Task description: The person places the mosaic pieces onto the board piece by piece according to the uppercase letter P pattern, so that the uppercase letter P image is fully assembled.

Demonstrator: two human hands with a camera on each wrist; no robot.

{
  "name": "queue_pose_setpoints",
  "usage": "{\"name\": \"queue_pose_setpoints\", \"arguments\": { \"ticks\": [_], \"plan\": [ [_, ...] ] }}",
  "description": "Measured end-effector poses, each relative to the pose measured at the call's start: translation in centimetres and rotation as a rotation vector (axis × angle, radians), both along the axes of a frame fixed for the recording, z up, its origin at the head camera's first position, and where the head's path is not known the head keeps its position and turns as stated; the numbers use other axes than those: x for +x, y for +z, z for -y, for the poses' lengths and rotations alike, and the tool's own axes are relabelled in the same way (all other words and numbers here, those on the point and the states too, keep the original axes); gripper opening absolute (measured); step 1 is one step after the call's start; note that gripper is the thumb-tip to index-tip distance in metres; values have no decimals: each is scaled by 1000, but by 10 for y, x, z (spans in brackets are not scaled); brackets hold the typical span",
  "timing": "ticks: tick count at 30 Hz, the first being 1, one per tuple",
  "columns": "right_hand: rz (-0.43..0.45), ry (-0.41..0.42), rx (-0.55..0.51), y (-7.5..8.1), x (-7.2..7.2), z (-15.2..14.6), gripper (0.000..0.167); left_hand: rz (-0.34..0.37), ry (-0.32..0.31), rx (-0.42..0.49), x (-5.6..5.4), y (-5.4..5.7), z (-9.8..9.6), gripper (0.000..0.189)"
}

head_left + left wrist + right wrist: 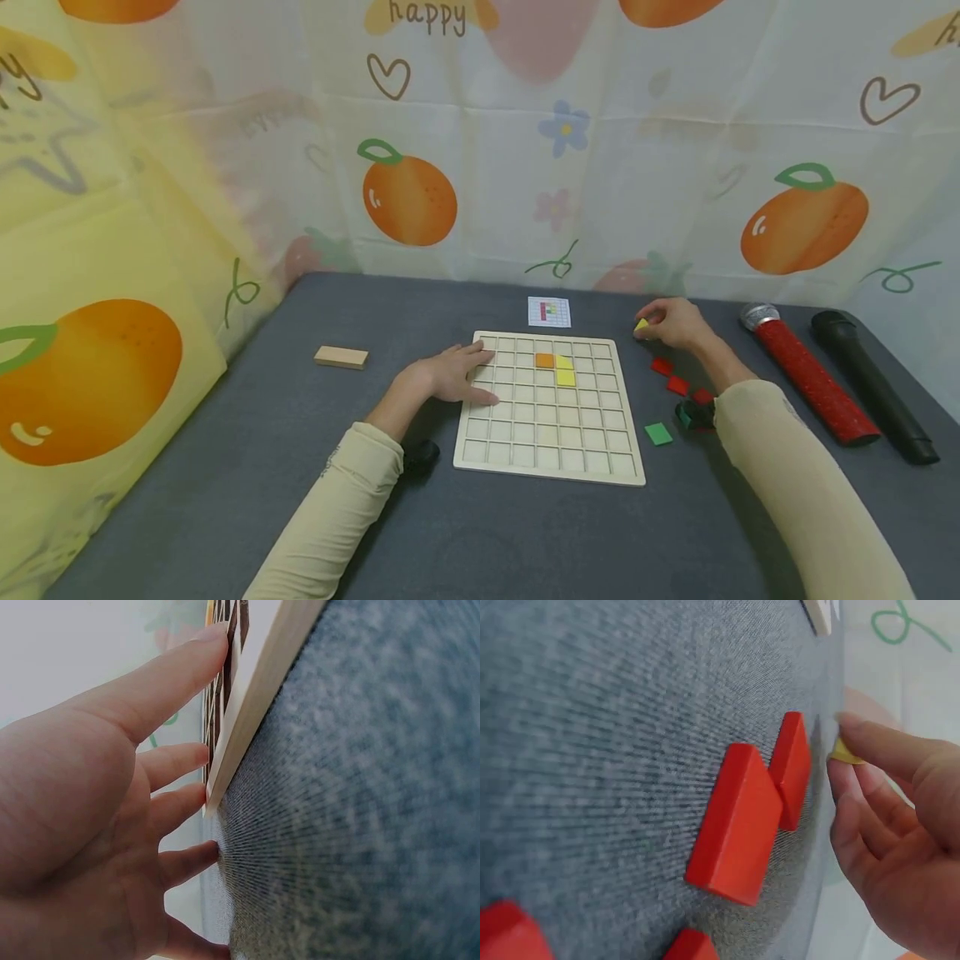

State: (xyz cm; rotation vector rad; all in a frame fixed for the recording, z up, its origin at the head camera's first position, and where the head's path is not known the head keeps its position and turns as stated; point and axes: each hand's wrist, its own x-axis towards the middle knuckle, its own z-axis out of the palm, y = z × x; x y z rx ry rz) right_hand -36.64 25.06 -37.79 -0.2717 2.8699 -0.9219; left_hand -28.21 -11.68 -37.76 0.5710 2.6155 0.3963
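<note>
A pale wooden grid board point(517, 433) lies in the middle of the table, with an orange tile point(544, 360) and two yellow tiles point(566, 378) in its upper cells. My left hand point(453, 374) rests at the board's left edge with its fingers spread; in the left wrist view the thumb and two fingers touch the board and the other fingertips meet the cloth. Beyond the board's upper right corner, my right hand point(672, 322) pinches a small yellow tile point(845, 753) between thumb and fingers. Several red tiles point(739, 825) lie on the cloth near that hand.
A green tile point(658, 433) lies right of the board. A red microphone point(817, 379) and a black microphone point(873, 387) stretch along the far right. Behind the board is a printed pattern card point(549, 312). A wooden block point(341, 357) sits on the left.
</note>
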Motion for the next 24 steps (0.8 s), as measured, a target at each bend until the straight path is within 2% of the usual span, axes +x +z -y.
{"name": "queue_pose_setpoints", "arguments": {
  "ticks": [6,15,19,24],
  "plan": [
    [-35,-21,-31,6,10,0,30,2,10,-3,1,1,0,81],
    [-16,17,-176,8,33,7,31,-3,29,-11,1,-2,-1,82],
    [-3,3,-269,5,41,9,32,-9,27,-6,1,-4,-2,82],
    [77,-4,-442,3,51,12,39,-5,22,2,0,-2,-3,82]
  ]
}}
